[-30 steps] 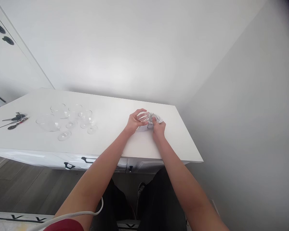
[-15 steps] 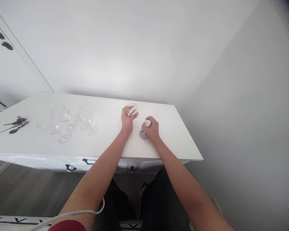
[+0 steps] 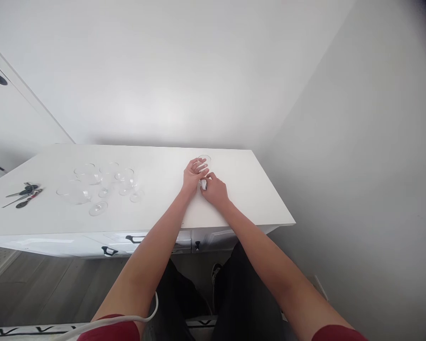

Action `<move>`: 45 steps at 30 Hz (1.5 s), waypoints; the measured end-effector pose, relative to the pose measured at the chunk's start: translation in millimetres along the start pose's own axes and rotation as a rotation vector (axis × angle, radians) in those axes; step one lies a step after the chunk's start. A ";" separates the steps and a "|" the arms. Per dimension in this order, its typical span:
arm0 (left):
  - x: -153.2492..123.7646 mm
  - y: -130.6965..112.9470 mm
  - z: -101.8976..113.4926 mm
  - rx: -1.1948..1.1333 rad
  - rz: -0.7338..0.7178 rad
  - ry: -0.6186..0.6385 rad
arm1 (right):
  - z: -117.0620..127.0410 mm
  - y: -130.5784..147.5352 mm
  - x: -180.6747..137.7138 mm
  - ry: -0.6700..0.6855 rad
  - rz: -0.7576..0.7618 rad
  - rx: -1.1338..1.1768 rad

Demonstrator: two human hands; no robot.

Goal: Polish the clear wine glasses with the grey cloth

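My left hand point(image 3: 192, 176) is closed around a clear stemmed glass point(image 3: 205, 159), whose round rim shows beyond my fingers near the back of the white top. Close against it on the right is my right hand point(image 3: 215, 189). Its fingers are bunched around a crumpled white cloth point(image 3: 203, 184), held at the lower part of the glass. My fingers hide most of the cloth and the glass's stem.
Several clear stemmed glasses, including one large glass point(image 3: 80, 196), are on the left part of the white cabinet top point(image 3: 163, 208). Farther left are dark-handled metal tools point(image 3: 26, 192). A wall point(image 3: 163, 94) rises behind, and a white cable point(image 3: 128, 319) crosses my left arm.
My right hand has moved left and up with the cloth, from the cabinet top to the glass in my left hand. The view has shifted slightly.
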State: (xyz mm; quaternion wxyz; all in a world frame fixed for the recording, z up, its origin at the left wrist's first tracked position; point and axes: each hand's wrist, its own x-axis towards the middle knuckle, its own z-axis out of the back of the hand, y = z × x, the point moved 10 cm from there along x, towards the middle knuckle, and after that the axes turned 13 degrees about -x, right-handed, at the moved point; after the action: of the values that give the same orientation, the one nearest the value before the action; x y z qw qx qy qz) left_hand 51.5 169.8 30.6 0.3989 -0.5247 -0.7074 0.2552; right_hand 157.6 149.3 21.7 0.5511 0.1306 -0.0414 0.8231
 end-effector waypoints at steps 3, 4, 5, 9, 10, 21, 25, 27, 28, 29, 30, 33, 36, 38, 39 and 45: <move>0.8 4.5 -6.0 -0.005 0.032 0.056 | 0.4 -3.9 -3.9 0.013 -0.041 -0.020; 0.9 5.4 -7.8 -0.004 0.036 0.076 | 0.0 -5.9 -5.6 0.020 -0.058 -0.025; 0.9 5.7 -8.7 0.005 0.032 0.089 | -0.1 -8.3 -7.6 0.024 -0.076 -0.028; 1.0 7.5 5.5 0.130 -0.001 -0.025 | 2.4 -22.3 -17.6 0.015 -0.155 -0.024; 0.4 9.6 13.3 0.179 0.007 -0.095 | 3.7 -26.8 -20.8 0.008 -0.178 -0.021; -8.5 23.3 13.4 0.400 0.104 -0.111 | 15.9 -72.9 -56.2 -0.116 -0.408 0.022; -38.2 11.8 0.5 0.432 0.138 0.008 | 16.9 -73.2 -59.8 -0.121 -0.417 0.059; -58.9 0.8 1.7 0.436 0.161 0.061 | 27.1 -70.8 -63.2 -0.215 -0.393 0.099; -69.2 -6.2 5.2 0.431 0.171 0.078 | 34.0 -67.6 -64.9 -0.280 -0.357 0.125; -78.8 -15.2 11.9 0.425 0.170 0.070 | 41.5 -63.4 -66.7 -0.348 -0.307 0.153; -87.6 -25.4 20.3 0.413 0.161 0.050 | 48.3 -58.7 -68.5 -0.410 -0.252 0.180; -111.4 -60.3 51.9 0.327 0.081 -0.085 | 60.3 -51.2 -72.4 -0.519 -0.158 0.265; -134.8 -90.0 80.9 0.171 -0.026 -0.250 | 58.2 -54.9 -72.4 -0.510 -0.191 0.368; -148.7 -107.3 96.7 0.066 -0.125 -0.354 | 50.8 -59.4 -71.4 -0.449 -0.229 0.478; -154.4 -114.5 104.6 0.018 -0.172 -0.405 | 46.6 -61.3 -70.9 -0.413 -0.239 0.550; -158.3 -121.6 158.8 -0.200 -0.139 -0.705 | 43.3 -61.9 -65.8 -0.323 -0.090 0.901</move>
State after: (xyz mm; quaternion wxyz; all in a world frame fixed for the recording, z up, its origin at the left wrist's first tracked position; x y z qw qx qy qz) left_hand -125.3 -9.6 -9.1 0.0939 -0.3920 -0.8566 0.3221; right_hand 245.3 105.2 41.5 0.4613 0.4843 0.2398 0.7037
